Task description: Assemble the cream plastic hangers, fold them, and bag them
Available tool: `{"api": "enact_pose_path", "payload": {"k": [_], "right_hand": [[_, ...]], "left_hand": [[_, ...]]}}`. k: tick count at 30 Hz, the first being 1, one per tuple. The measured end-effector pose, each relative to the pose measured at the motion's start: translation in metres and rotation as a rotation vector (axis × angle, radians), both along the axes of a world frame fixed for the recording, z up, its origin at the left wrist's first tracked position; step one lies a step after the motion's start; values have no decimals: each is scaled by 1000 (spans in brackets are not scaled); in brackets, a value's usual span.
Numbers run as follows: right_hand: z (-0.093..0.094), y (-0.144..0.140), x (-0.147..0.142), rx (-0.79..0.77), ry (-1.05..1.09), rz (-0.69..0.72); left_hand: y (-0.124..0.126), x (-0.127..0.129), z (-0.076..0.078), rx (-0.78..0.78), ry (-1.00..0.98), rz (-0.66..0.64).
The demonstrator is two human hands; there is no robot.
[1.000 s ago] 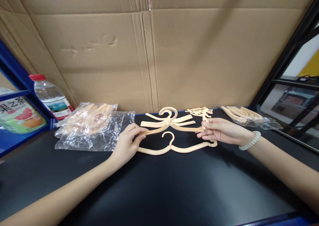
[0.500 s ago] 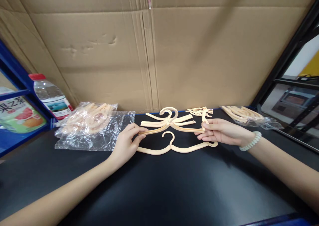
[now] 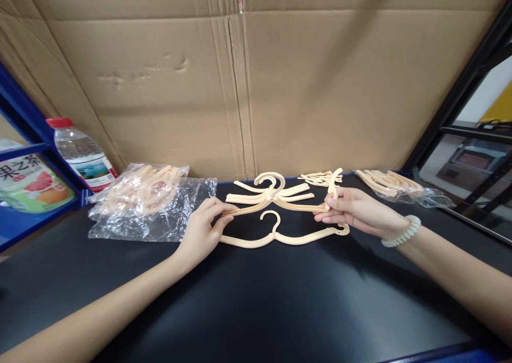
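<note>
- At nine o'clock a water bottle (image 3: 82, 158) stands on a blue shelf (image 3: 24, 112), and a clear bag of hanger parts (image 3: 146, 198) lies just to its right on the black surface (image 3: 256, 299).
- Your left hand (image 3: 202, 230) has its fingers (image 3: 219, 206) pinched together on the left tip of a cream hanger (image 3: 276, 206), which is raised slightly above the surface at about twelve o'clock.
- A finished hanger (image 3: 280, 238) lies flat just in front of it, hook pointing away from you, and a small stack of hangers (image 3: 266, 190) lies just behind.
- Your right hand (image 3: 354, 211) clamps the hanger's right tip, and a short curved piece (image 3: 333, 182) stands up from those fingers.
- Loose parts (image 3: 320, 177) lie behind that hand, and another bag (image 3: 394, 184) sits at two o'clock.
- The step looks like fitting the end piece onto the right arm of the held hanger. The next move would call for a steady left grip while your right fingers press the piece squarely home.
</note>
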State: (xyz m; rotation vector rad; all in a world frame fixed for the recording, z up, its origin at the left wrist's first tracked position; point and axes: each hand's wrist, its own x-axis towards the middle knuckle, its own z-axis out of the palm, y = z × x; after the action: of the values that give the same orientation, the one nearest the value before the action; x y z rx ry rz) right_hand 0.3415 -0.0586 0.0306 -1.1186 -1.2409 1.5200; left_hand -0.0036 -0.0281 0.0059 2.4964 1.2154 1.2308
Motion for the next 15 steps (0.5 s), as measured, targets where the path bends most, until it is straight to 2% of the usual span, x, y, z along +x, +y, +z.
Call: {"api": "enact_pose_path", "payload": {"k": [15], "right_hand": [[2,-6,-9,123,-85,-120]], "left_hand": [[-1,1,0,-6,-5,-7]]}}
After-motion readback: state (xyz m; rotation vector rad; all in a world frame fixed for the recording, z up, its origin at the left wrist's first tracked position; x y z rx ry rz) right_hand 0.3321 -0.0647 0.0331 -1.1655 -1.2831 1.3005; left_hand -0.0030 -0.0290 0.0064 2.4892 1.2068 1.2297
